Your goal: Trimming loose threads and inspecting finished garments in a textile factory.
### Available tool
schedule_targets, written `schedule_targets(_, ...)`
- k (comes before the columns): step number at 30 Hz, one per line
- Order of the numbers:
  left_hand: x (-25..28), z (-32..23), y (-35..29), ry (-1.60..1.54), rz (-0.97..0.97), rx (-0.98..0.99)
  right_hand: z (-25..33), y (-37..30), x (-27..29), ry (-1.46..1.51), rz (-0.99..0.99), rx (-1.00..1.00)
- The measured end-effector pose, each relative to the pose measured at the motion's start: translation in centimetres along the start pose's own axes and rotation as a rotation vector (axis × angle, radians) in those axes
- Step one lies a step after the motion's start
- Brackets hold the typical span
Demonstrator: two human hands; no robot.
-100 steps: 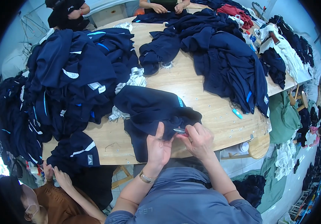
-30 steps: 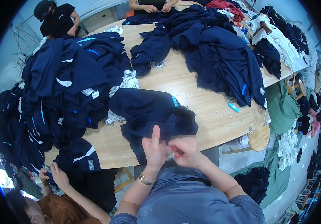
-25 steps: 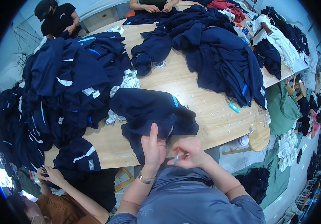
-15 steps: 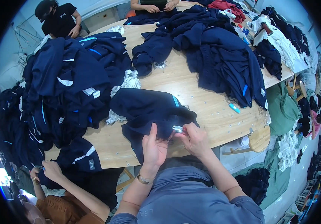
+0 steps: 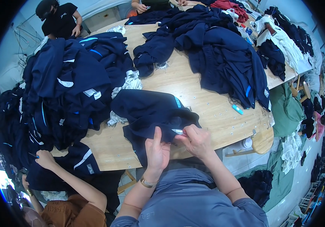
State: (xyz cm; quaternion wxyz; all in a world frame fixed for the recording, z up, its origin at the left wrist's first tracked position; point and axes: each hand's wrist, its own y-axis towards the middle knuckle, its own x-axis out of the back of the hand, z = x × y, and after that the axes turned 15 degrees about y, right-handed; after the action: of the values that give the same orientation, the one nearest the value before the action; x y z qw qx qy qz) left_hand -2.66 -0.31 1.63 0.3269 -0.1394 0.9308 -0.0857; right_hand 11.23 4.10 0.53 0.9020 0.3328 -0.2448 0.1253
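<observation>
A navy garment (image 5: 147, 109) with a light-blue stripe lies at the table's near edge in front of me. My left hand (image 5: 156, 153) is at its near edge, thumb up against the cloth and fingers partly hidden by the fabric; it appears to hold that edge. Closed around a small pair of metal thread snips (image 5: 177, 131), my right hand (image 5: 195, 142) is just right of the left one. The snips' blades look together and point left over the cloth. Any thread at their tips is too small to make out.
Piles of navy garments rise at left (image 5: 75, 72) and far right (image 5: 223, 56) on the wooden table (image 5: 204, 109). A turquoise small object (image 5: 237, 109) lies right of me. A co-worker's hand (image 5: 45, 159) works at lower left; two more people stand across. A wooden stool (image 5: 262, 142) is at right.
The snips' blades, spread before, are now together. My hands have barely shifted. The co-worker at lower left has moved a hand up and left; the far person's hands have parted.
</observation>
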Motion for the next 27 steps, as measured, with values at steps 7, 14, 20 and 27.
schedule_targets(7, -0.02, -0.12, -0.11, 0.071, -0.004, -0.062, 0.11, 0.09, 0.54, -0.046, 0.027, 0.009)
schedule_targets(14, -0.19, -0.10, -0.25, 0.092, 0.010, -0.099, -0.21, 0.14, 0.50, -0.106, 0.016, 0.078)
schedule_targets(20, -0.22, 0.27, -0.44, 0.145, -0.030, -0.155, -0.04, 0.34, 0.58, -0.114, 0.026, 0.103)
schedule_targets(27, -0.09, 0.17, -0.21, 0.182, -0.005, -0.224, 0.07, 0.39, 0.82, -0.115, 0.025, 0.058)
